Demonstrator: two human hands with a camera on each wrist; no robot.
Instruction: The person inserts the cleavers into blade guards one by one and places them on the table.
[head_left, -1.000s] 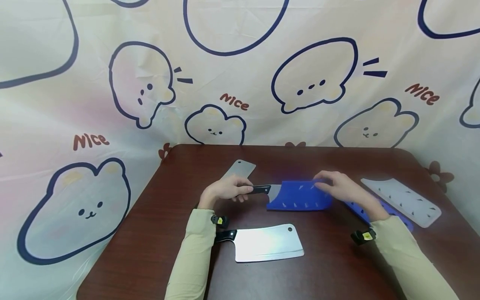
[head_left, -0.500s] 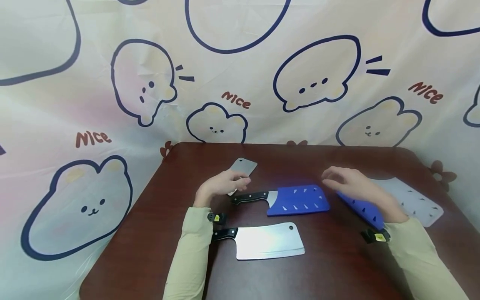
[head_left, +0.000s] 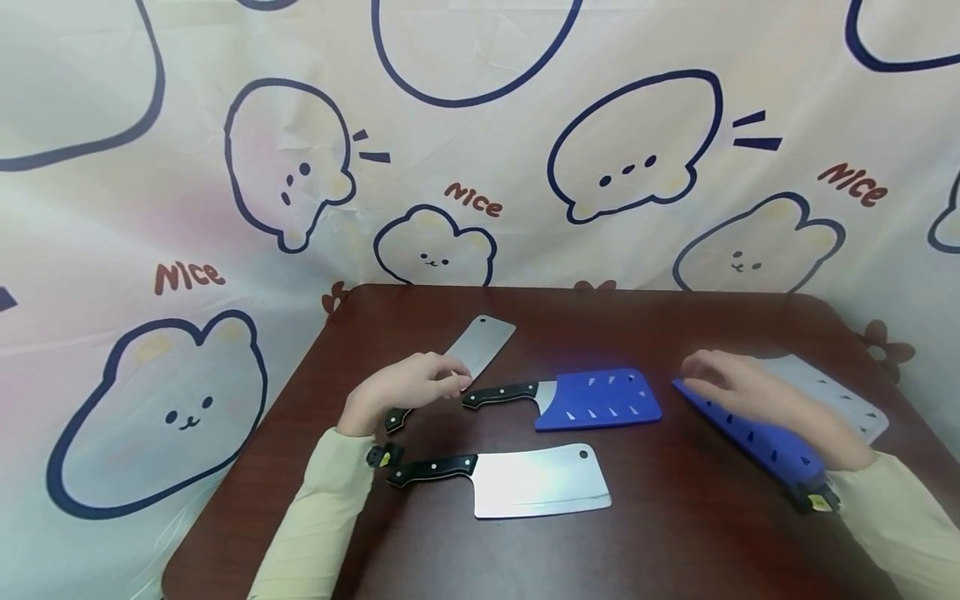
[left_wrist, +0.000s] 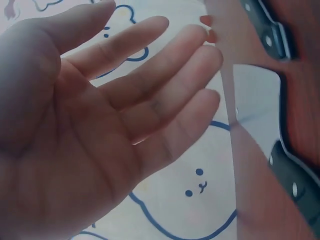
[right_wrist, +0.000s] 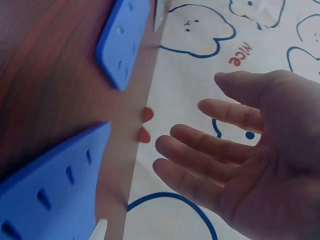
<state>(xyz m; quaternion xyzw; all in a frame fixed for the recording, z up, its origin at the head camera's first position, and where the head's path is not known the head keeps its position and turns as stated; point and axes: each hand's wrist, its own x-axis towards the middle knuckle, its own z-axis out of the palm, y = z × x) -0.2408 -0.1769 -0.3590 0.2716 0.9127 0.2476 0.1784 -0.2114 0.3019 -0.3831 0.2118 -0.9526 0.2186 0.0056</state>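
Note:
A cleaver in a blue blade guard lies flat mid-table, its black handle pointing left. My left hand hovers over the back cleaver, covering part of it. In the left wrist view the left hand's fingers are extended and hold nothing. At the right, my right hand hangs above a loose blue blade guard and partly hides a white blade guard. The right wrist view shows that hand's fingers loosely extended, apart from the blue guard.
Toward the front of the brown table lies a bare cleaver, handle to the left. A patterned cloth backdrop hangs behind the table and along its sides.
The guarded cleaver, earlier held by its handle and guard, has been lowered onto the table and released. My left hand has moved left and my right hand right, over the loose guards.

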